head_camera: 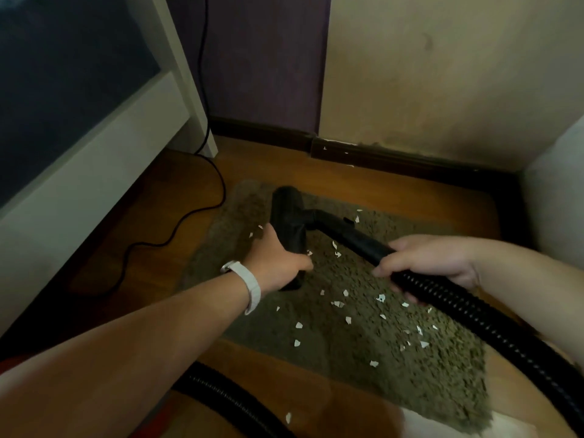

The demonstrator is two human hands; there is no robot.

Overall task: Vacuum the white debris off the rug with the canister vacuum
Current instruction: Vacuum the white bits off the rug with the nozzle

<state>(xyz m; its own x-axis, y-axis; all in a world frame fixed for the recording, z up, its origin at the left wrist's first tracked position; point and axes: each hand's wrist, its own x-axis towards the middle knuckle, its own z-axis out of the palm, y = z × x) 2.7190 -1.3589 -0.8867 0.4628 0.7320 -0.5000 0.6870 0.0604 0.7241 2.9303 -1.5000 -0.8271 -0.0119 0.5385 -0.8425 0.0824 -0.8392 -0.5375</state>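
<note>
Many white scraps [348, 320] litter the rug [410, 390]; the left hand [278, 263] grips the nozzle [286, 216], the right hand [433, 263] the hose [474, 320] (seemingly adjusting it); next, sweep across them.

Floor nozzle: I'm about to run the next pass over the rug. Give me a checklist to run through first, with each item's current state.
1. Left hand grips the floor nozzle: ok.
2. Right hand holds the hose at its wand end: ok.
3. Nozzle sits flat on the rug: cannot tell, the underside is hidden.
4. Rug free of white debris: not ok, many scraps lie between the nozzle and the near edge.
5. Power cord off the rug: ok, it lies on the wooden floor to the left.
6. Suction running: cannot tell.
</note>
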